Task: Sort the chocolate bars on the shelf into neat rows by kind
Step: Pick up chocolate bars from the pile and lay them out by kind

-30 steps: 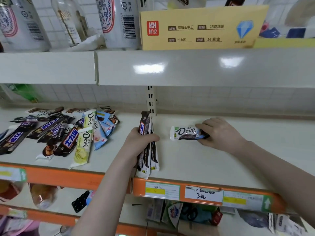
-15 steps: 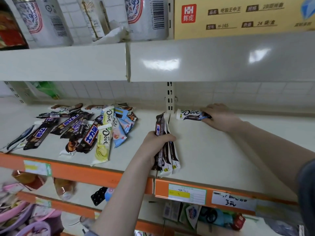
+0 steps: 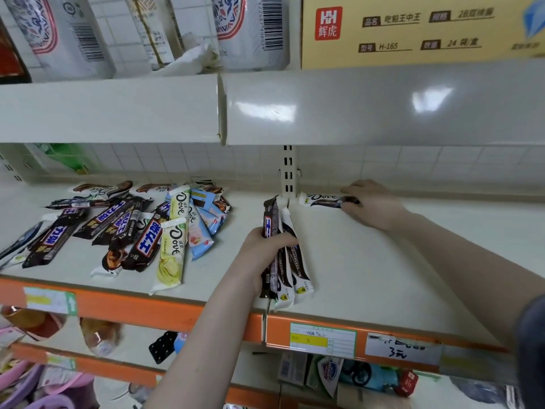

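At the shelf's (image 3: 368,278) back edge, the right hand (image 3: 373,205) presses a single dark Dove bar (image 3: 323,199), its long axis parallel to that edge and stretching leftward from the curled fingers (image 3: 352,190). The left hand (image 3: 265,249) grips a bundle of about four bars (image 3: 283,249) near the front edge; roughly fifteen unsorted bars (image 3: 132,228) lie towards the shelf's left end.
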Tool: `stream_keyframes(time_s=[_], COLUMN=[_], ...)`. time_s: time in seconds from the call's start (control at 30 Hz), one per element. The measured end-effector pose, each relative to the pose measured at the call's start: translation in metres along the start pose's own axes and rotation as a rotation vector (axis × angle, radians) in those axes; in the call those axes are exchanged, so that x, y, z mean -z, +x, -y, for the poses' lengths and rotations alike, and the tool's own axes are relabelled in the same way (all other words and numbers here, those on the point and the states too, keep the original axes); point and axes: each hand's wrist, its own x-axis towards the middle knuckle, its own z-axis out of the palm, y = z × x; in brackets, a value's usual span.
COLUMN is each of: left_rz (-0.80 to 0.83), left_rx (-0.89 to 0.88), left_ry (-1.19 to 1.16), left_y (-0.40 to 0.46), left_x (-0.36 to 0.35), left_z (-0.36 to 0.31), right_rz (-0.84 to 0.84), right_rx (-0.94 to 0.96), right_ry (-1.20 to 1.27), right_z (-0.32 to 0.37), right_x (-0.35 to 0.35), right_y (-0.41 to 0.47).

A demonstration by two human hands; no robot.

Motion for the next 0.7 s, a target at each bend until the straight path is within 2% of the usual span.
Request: stream_keyframes(time_s=[0.1,0.33,0.53,0.7], left_rz=[-0.032,-0.016,0.059,-0.043], left_rx=[-0.041,-0.079,-0.109,-0.132], left_ry=[-0.074,-0.255,-0.309,-0.364], left_y=[0.002,-0.005,-0.019,-0.024], left_x=[0.000,-0.024,-0.069,-0.105], left_z=[0.000,-0.004,-0.001,0.008], right_rz=[-0.070,0.165,0.133,0.086], right_rx=[-0.046,-0.190,-0.227,-0.277], right_ry=[0.197,0.936,1.014,1.138], right_z=[0.019,0.066,0.060,0.006], right_x=[0.009,0.030,0.049,0.079], right_y=[-0.029,-0.109,-0.140,-0.167])
